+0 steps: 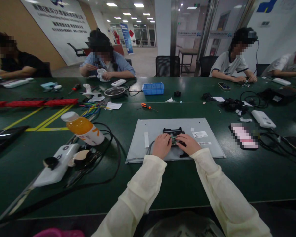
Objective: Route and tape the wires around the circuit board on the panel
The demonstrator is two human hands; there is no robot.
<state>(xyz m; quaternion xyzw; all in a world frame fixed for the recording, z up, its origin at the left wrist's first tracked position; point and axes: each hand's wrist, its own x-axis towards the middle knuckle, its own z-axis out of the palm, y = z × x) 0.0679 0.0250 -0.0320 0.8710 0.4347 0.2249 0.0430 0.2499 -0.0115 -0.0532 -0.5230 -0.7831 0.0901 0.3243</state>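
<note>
A grey flat panel [135, 148] lies on the green table in front of me. On it is a black device [172, 130] with a small green circuit board [174, 139] at its middle. My left hand [162, 144] rests over the left side of the device, fingers bent and together against the board's edge. From the right, my right hand [188, 144] reaches in with its fingers closed on the board's right part. The fingertips partly cover the board. White stickers and a paper label [199, 134] lie on the panel.
An orange drink bottle [82, 128], a white power bank [58, 164] and black cables are at the left. Behind the panel are an orange screwdriver [149, 107] and a blue basket [153, 89]. A pink phone [243, 136] lies right. Several people sit across the table.
</note>
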